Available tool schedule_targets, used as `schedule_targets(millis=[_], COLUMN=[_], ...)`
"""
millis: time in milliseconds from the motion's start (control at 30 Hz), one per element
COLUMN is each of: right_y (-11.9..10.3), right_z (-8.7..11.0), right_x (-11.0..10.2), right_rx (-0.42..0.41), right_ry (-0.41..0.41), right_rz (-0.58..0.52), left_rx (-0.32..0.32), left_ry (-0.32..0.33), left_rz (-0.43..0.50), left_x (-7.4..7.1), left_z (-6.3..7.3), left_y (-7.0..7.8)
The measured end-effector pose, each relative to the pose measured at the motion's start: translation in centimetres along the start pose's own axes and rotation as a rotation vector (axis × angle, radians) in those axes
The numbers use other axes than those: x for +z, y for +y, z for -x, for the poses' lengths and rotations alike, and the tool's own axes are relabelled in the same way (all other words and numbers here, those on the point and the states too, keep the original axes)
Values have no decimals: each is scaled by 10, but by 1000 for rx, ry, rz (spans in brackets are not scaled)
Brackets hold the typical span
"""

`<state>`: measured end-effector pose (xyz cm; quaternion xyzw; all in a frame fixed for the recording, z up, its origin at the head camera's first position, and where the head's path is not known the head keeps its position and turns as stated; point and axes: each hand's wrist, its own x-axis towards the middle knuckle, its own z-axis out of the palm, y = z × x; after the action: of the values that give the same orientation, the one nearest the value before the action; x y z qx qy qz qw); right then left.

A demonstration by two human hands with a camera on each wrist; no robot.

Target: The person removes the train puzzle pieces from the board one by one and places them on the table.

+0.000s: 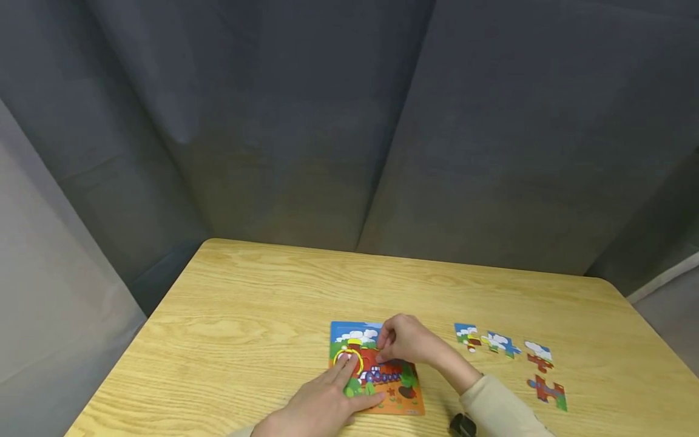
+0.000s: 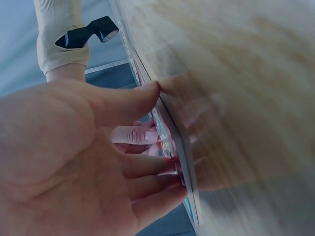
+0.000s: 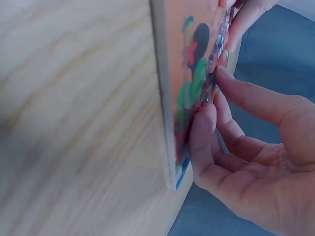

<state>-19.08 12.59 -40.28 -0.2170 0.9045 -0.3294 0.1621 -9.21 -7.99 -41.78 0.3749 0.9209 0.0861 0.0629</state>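
Note:
A colourful picture puzzle (image 1: pixel 401 405) with a red train lies flat on the wooden table. My left hand (image 1: pixel 322 400) rests on its left part, fingers extended, the thumb towards its lower middle. In the left wrist view the fingertips (image 2: pixel 172 179) press on the thin board. At the puzzle's upper right, my right hand (image 1: pixel 408 341) has its fingers bent, thumb and fingertips pinching a puzzle piece low against the board. Most of that piece is hidden by the fingers (image 3: pixel 203 129) in the right wrist view.
Several loose puzzle pieces (image 1: pixel 502 343) lie to the right on the wooden table (image 1: pixel 246 315), one piece (image 1: pixel 548 392) nearer the front. A black object (image 1: pixel 462 425) is by the right sleeve (image 1: pixel 499 403). Dark grey curtains (image 1: pixel 306 121) hang behind the table.

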Motion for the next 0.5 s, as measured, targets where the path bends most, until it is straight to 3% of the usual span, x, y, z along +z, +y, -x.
schedule_targets(millis=[233, 500], right_y=[2, 7], right_z=[1, 4], right_x=[-3, -12], right_rx=[-1, -62], right_ry=[-24, -125], right_rz=[-42, -218], left_rx=[-1, -14], left_ry=[-19, -36], left_rz=[-9, -25], left_x=[-1, 0], left_z=[1, 0], left_y=[0, -1])
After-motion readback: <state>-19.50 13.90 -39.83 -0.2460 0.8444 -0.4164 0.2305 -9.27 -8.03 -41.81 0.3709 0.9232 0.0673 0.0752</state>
